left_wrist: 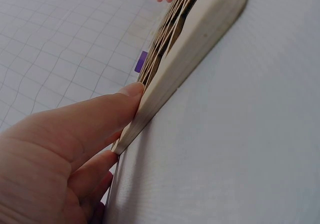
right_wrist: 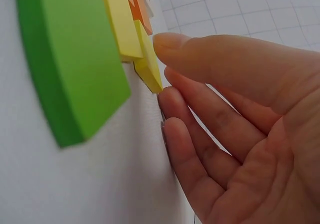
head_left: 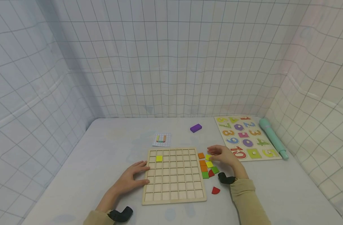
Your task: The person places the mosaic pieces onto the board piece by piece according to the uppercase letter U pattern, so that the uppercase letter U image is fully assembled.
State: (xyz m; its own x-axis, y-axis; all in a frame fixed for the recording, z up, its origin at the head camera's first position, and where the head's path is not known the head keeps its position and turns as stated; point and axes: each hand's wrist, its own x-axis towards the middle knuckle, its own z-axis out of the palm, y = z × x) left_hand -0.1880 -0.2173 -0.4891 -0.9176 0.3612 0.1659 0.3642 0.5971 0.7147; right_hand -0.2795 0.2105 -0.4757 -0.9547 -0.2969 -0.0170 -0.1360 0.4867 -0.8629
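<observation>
A wooden grid board lies in the middle of the table. One yellow square tile sits in a cell at its upper left. My left hand rests against the board's left edge, thumb and fingers extended; the left wrist view shows the thumb on the rim. At the right, my right hand is beside another yellow tile, thumb and fingertips close around its far end; firm contact is unclear. Near it lie a second yellow tile, a green tile, orange tiles and red quarter-circle tiles.
Behind the board lies a pattern card with a coloured U shape. A purple block is further back. To the right are a number puzzle board and a mint-green stick-shaped object. Gridded white curtains surround the table.
</observation>
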